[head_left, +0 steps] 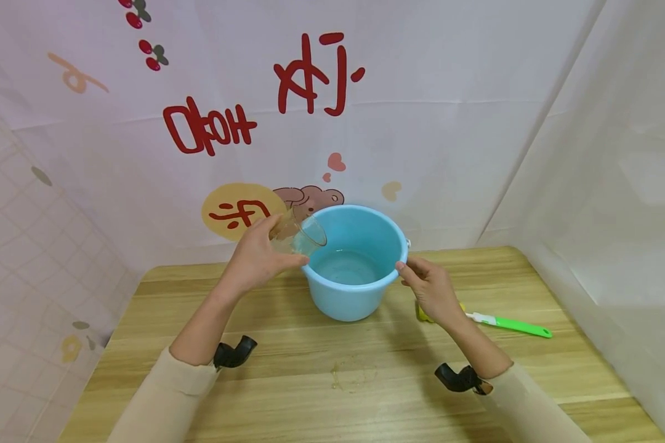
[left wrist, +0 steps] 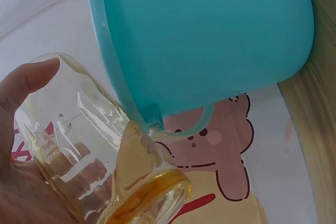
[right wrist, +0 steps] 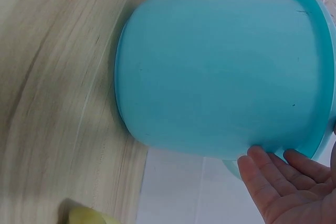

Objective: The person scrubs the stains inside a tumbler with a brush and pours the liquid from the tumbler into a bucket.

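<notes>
My left hand (head_left: 255, 258) grips a clear drinking glass (head_left: 295, 237) at the left rim of a light blue bucket (head_left: 348, 304). The glass tilts with its mouth toward the bucket; in the left wrist view its thick base (left wrist: 152, 195) has an amber tint. Shallow clear liquid (head_left: 346, 267) lies at the bottom of the upright bucket. On the opposite side, my right hand (head_left: 432, 289) holds the bucket's rim, thumb on top and fingers against the outer wall. The right wrist view shows those fingers (right wrist: 273, 177) just under the lip.
Right of the bucket lies a brush with a green handle (head_left: 523, 327), its yellow head (right wrist: 89, 216) partly hidden by my right hand in the head view. A wet ring (head_left: 354, 375) marks the wooden table (head_left: 277, 394). A printed white curtain (head_left: 438, 123) hangs behind.
</notes>
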The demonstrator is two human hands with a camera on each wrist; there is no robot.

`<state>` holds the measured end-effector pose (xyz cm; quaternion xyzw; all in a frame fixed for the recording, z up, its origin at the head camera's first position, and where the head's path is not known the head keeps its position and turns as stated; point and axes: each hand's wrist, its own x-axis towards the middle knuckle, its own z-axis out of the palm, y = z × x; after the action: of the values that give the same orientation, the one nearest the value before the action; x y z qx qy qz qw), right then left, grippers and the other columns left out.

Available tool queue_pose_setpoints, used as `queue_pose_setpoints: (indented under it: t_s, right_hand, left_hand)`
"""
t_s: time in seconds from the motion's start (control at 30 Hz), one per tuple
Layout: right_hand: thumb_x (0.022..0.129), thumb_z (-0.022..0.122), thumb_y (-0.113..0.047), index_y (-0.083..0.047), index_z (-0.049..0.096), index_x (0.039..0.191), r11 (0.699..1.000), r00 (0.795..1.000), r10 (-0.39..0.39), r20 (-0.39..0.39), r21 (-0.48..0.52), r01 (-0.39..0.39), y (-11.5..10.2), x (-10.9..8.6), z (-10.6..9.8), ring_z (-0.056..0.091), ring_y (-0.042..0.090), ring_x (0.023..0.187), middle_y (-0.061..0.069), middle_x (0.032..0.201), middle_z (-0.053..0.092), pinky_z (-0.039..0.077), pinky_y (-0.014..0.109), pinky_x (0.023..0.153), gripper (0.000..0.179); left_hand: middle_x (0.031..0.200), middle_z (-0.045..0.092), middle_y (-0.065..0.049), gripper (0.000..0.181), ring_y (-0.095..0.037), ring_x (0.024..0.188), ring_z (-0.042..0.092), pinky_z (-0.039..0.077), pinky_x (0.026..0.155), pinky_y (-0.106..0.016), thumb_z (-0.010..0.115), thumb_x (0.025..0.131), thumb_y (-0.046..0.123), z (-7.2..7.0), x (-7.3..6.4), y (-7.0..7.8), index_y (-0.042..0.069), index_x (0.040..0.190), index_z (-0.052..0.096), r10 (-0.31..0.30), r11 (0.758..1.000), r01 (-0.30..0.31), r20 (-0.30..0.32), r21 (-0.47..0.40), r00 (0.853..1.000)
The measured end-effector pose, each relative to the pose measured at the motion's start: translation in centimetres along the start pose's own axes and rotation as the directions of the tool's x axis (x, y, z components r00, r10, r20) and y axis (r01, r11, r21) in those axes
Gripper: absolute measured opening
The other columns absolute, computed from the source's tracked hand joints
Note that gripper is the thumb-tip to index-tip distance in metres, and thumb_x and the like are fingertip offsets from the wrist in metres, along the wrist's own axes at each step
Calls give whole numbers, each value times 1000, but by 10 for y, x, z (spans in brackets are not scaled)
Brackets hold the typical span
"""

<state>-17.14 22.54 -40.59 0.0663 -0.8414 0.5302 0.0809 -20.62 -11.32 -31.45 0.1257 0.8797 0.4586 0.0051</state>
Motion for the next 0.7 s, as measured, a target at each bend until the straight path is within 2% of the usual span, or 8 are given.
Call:
queue_pose_setpoints:
  t_s: [0.17, 0.4, 0.7]
  right_hand:
    - [107, 64, -29, 5, 66, 135, 1000, 1000, 8, 2, 6, -8, -2, -1, 1, 72, 40, 106, 22, 119, 74, 60, 47, 91, 44]
    - [107, 63, -29, 4, 66, 136, 1000, 1000, 12, -2, -10, -12, -2, -1, 1, 73, 34, 102, 21, 118, 74, 59, 51, 91, 44]
    - [107, 63, -29, 4, 66, 136, 1000, 1000, 9, -5, -19, -10, -2, -2, 2, 73, 34, 101, 21, 118, 74, 60, 50, 90, 44]
  left_hand:
    - [140, 58, -10, 80, -34, 132, 50, 51, 100, -63, 92, 78, 28, -1, 1, 5, 11, 146, 54, 15, 999, -15, 1, 38, 1000]
    - [150, 52, -15, 97, -37, 134, 49, 51, 101, -62, 92, 78, 29, -1, 1, 7, 6, 157, 42, 11, 996, -12, 12, 92, 1000]
    - [157, 45, -17, 99, -42, 142, 40, 46, 104, -67, 90, 80, 33, -1, 1, 13, 6, 160, 39, -25, 987, 20, 25, 162, 999]
